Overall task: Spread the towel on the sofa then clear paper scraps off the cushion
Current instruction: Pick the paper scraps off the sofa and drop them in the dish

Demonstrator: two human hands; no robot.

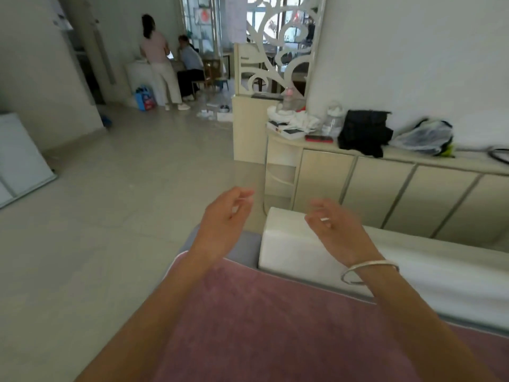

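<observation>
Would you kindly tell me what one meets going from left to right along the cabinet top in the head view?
Flat white box → clear jar → black bag → crumpled plastic bag → black cord, cut off by the frame edge.

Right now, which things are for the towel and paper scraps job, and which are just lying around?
For the job: pink fuzzy towel, white sofa cushion, left hand and right hand, both holding nothing. No paper scraps show.

Just lying about: black cloth bag and crumpled clear plastic bag, both on the cream wooden sideboard.
</observation>
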